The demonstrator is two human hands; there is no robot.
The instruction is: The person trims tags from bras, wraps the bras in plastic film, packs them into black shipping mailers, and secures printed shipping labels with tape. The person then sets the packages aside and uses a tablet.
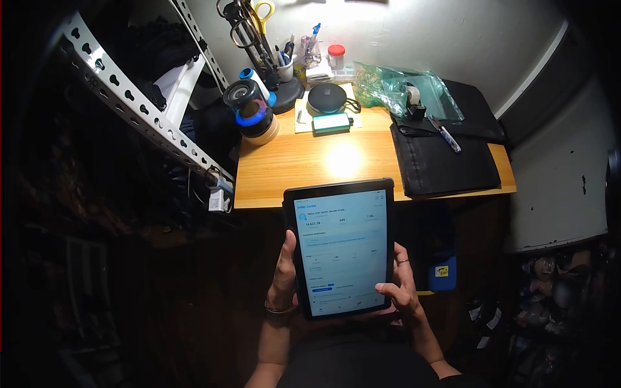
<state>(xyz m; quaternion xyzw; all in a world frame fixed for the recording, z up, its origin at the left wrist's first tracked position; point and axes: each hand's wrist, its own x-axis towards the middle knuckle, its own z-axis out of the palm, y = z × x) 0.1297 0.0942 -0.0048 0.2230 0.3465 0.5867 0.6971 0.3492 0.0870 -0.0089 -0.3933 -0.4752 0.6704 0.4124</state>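
A tablet [343, 249] in a dark case is held upright in front of my body, its lit screen showing a page of text and numbers. My left hand [283, 275] grips its left edge, the thumb along the side and a bracelet at the wrist. On the right edge, my right hand [401, 284] holds the tablet with a ring on one finger, and its thumb lies over the lower right of the screen. The fingers behind the tablet are hidden.
Beyond the tablet stands a wooden table [297, 158] with a round black speaker [326, 98], a teal box [332, 123], a red-lidded jar [336, 57], a black folder [446, 161] and a knife [448, 139]. A white metal shelf [132, 97] rises at the left.
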